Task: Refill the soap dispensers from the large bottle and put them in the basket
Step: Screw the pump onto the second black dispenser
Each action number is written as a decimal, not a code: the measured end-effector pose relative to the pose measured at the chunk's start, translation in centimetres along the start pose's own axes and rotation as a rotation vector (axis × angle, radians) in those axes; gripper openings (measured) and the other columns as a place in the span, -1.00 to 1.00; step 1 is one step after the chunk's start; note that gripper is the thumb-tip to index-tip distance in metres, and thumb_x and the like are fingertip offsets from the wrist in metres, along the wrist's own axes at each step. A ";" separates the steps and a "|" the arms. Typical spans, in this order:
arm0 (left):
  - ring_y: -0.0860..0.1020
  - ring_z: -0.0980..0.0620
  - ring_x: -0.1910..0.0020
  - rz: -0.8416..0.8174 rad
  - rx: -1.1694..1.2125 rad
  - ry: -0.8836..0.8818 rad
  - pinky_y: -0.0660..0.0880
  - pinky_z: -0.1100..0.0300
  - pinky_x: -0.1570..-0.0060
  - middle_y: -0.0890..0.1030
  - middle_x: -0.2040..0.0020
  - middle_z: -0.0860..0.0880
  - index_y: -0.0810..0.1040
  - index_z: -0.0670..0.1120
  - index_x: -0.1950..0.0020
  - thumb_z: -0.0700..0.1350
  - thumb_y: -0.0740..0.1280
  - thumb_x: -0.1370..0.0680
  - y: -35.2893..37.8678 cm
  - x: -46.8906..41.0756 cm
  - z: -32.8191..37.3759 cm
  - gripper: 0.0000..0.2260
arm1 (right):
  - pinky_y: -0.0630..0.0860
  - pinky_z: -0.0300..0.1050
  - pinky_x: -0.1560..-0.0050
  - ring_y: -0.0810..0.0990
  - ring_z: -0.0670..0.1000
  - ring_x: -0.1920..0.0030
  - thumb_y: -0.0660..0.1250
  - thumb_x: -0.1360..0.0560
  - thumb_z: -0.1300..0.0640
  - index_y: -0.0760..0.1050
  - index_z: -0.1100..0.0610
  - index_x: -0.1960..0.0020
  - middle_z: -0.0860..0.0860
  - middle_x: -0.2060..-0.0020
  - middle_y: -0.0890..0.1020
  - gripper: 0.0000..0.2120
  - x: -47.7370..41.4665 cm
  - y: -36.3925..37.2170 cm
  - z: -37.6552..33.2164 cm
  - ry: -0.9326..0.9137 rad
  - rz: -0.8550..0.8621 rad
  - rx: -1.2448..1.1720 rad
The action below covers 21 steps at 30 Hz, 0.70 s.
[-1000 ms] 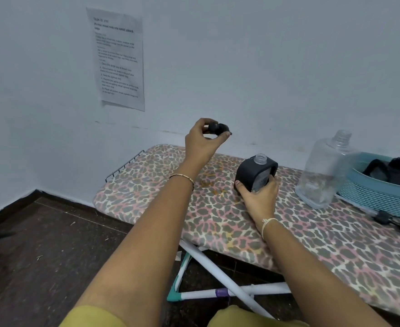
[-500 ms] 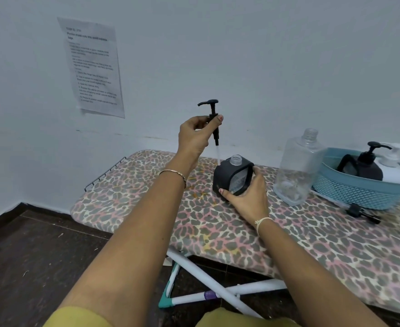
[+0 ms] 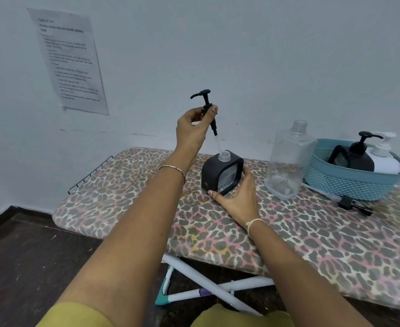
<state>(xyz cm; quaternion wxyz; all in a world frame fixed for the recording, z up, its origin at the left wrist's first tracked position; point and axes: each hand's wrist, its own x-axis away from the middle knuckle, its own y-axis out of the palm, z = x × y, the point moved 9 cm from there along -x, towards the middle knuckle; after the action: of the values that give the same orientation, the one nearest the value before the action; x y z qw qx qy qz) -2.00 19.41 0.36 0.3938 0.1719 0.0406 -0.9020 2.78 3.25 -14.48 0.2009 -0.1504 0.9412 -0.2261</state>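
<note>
A black square soap dispenser (image 3: pixel 212 174) with an open clear neck stands on the leopard-print ironing board (image 3: pixel 312 234). My right hand (image 3: pixel 237 197) grips its front and right side. My left hand (image 3: pixel 193 129) holds the black pump head (image 3: pixel 206 106) upright above the neck, its clear tube slanting down into the opening. To the right stands the large clear bottle (image 3: pixel 288 161), uncapped and nearly empty. A blue basket (image 3: pixel 349 182) at the far right holds a black dispenser (image 3: pixel 356 155) and a white dispenser (image 3: pixel 384 158).
A loose black cap piece (image 3: pixel 354 205) lies on the board in front of the basket. A printed sheet (image 3: pixel 69 60) is taped to the white wall. A wire rack (image 3: pixel 88 174) ends the board on the left. Dark floor lies below left.
My left hand turned the pump head from a sideways hold to upright and brought it over the dispenser's neck, with the tube entering it. My right hand stayed on the dispenser.
</note>
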 end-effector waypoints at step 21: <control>0.61 0.04 0.01 -0.235 -0.204 -0.083 0.57 0.12 0.00 0.65 0.02 0.08 0.60 0.04 -0.05 0.08 0.48 -0.42 2.3 3.5 -6.2 -0.74 | 0.32 0.02 -0.41 0.31 0.05 -0.42 0.58 -0.19 -0.24 0.08 0.11 -0.51 0.04 -0.41 0.33 0.10 -0.3 0.0 0.5 0.023 -0.009 -0.025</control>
<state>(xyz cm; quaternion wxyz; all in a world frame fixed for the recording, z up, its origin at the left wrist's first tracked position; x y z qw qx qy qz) -0.82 16.65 -6.52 0.3024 0.0878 0.1354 -0.9394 3.26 3.21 -14.80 0.1874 -0.1545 0.9455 -0.2167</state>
